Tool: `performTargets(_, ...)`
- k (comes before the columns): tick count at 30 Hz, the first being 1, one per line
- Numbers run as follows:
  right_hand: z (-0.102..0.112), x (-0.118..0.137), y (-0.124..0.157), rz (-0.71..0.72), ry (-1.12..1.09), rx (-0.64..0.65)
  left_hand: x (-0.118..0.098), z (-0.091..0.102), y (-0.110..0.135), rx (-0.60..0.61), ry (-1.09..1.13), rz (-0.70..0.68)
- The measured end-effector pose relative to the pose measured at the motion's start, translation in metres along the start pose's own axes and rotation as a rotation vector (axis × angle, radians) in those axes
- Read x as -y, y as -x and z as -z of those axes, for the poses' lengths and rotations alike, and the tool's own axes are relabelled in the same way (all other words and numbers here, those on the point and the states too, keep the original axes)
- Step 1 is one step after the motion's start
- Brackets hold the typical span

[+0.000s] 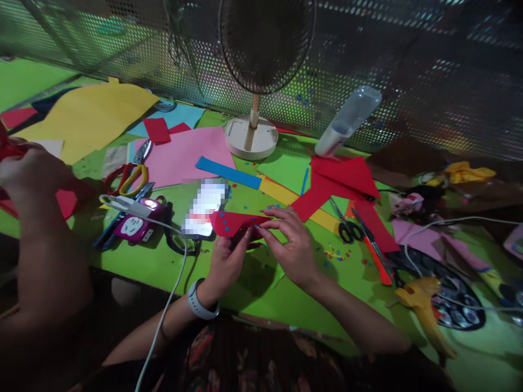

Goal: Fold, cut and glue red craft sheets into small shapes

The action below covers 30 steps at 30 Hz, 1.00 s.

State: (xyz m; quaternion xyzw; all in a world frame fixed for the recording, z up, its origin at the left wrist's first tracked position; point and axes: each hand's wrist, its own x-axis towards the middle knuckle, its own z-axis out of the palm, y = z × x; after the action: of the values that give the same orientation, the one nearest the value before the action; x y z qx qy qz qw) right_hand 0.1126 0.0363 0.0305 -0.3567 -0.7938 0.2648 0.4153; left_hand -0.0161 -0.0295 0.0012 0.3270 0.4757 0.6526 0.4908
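My left hand (231, 258), with a pale watch band on the wrist, grips a folded-looking red paper piece (235, 220) dotted with small blue spots. The thumb lies on its near edge. At the paper's right end, my right hand (288, 242) brings thumb and index fingertips together around what looks like a tiny blue paper dot (256, 225). Its other fingers stretch out over the paper. Directly behind the red piece, a lit phone (206, 207) lies on the green table (163, 269). Tiny red and blue paper bits lie scattered around the hands.
A fan (251, 136) stands at the back, beside a tilted clear bottle (349, 120). Black-handled scissors (347, 228) lie right, red-and-yellow-handled scissors (133, 171) left. A white cable (180, 277) crosses near my left arm from a purple adapter (137, 226). Another person's hand (35, 171) is at left.
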Motion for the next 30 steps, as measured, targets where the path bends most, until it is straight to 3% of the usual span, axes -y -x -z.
performTargets(30, 0.0037, 0.0026, -0.0023, 0.005, 0.005, -0.001, 0.0022, 0.0014, -0.0008, 0.014, -0.024, 0.005)
